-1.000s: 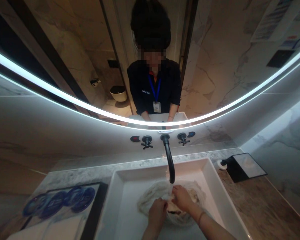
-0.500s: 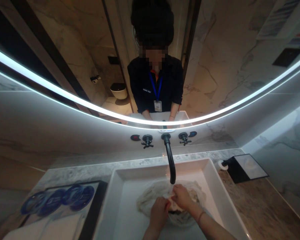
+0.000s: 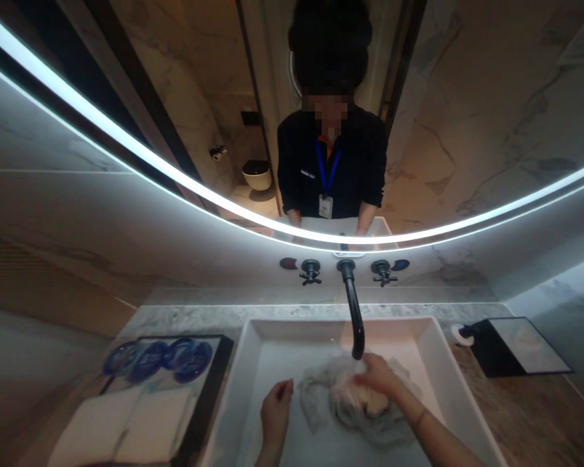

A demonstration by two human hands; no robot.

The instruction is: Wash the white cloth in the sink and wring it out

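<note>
Pressing down with curled fingers, the right hand (image 3: 377,377) grips a bunched, wet, pale cloth (image 3: 357,405) in the middle of the white rectangular basin (image 3: 253,363), directly beneath the tip of the black spout (image 3: 354,318). The left hand (image 3: 275,408) hangs just left of the cloth, clear of it, its fingers loosely bent and holding nothing, above the basin floor. The cloth spreads in folds around the right hand and trails toward the basin's near edge. On the wall behind the basin, two black cross-handled taps (image 3: 310,271) flank the spout. Left of the basin, a dark tray (image 3: 214,383) carries blue-topped bottles (image 3: 158,357) and folded white towels (image 3: 121,431). Right of the basin, a black box (image 3: 513,344) sits on the stone counter. Above the basin, a lit-edged mirror (image 3: 175,117) reflects the person in dark clothing with a lanyard.
</note>
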